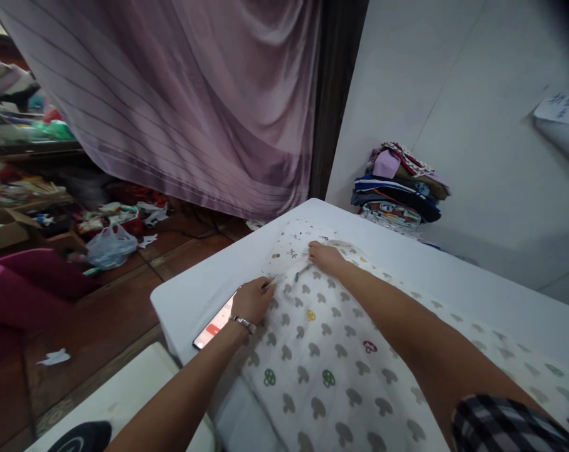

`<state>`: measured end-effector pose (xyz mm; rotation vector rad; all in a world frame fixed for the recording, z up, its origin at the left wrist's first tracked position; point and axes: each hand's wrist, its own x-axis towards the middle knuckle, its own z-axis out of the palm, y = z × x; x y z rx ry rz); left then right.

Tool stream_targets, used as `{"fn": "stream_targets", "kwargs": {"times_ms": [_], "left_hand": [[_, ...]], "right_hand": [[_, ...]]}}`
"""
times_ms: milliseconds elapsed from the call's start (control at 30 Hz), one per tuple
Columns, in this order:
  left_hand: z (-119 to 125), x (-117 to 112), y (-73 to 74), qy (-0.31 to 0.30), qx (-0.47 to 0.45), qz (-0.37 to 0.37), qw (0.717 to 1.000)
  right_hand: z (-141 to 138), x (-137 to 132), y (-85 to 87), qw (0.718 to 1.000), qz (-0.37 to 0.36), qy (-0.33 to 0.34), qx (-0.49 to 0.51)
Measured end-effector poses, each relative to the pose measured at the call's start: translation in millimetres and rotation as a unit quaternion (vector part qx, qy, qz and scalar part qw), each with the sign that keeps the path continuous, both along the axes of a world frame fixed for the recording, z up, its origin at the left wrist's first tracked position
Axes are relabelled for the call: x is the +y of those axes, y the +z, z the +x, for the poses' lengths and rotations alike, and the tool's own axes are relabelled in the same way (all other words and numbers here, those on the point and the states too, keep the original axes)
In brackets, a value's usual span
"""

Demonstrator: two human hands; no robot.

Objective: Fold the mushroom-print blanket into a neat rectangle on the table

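At the far left, a jumble of goods fills a shelf [34, 135], and below it a magenta object [34, 282] stands at the edge of the view, with a white scrap [55, 358] on the tiled floor [105, 314] nearby. A plastic bag [112, 245] sits farther back on that floor. In the near left corner is a pale surface [138, 383] bearing a dark rounded object [81, 437], partly cut off by the frame. A mauve curtain [209, 94] hangs behind, beyond the white table [185, 282]. On the table's left part lies a phone [217, 323], its screen lit and partly covered by the left hand [255, 300], which has a bracelet [243, 323] at the wrist. That hand's fingers are closed on an edge of the mushroom-print cloth [326, 351] — the cloth spreads over the table from the near edge toward the right. A narrow gathered strip of it runs between the two hands; the right hand [326, 256], farther from the body, pinches the other end. A patterned portion lies flat just beyond them. The right arm ends in a checked sleeve [495, 424]. Past the table, a stack of folded textiles [399, 182] stands against the pale wall [482, 125] — and at the far right a paper sheet [564, 108] with handwriting is fixed to it.
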<state>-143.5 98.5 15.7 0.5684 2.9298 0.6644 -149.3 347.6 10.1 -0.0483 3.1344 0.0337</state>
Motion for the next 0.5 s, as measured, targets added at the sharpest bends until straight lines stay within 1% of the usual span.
{"fn": "stream_targets", "kwargs": {"times_ms": [100,200,267,367,433,500], "left_hand": [[-1,-1,-0.8,-0.007,0.0,-0.029,1.0],[-5,0,0.5,-0.024,0.007,-0.104,0.994],[-10,6,4.7,-0.032,0.026,-0.141,0.989],[-21,28,15.2,-0.049,0.065,-0.143,0.986],[-31,51,21.4,-0.063,0.091,-0.122,0.986],[-44,77,23.1,-0.081,0.081,-0.097,0.989]], "right_hand": [[-1,0,-1.3,1.0,0.007,-0.006,-0.007],[-2,0,-0.7,1.0,0.005,-0.009,-0.004],[-2,1,0.1,1.0,0.003,-0.01,-0.002],[-1,1,1.8,1.0,-0.004,-0.009,0.001],[1,1,3.0,1.0,-0.009,-0.005,0.004],[2,1,4.0,1.0,-0.015,-0.003,0.011]]}}
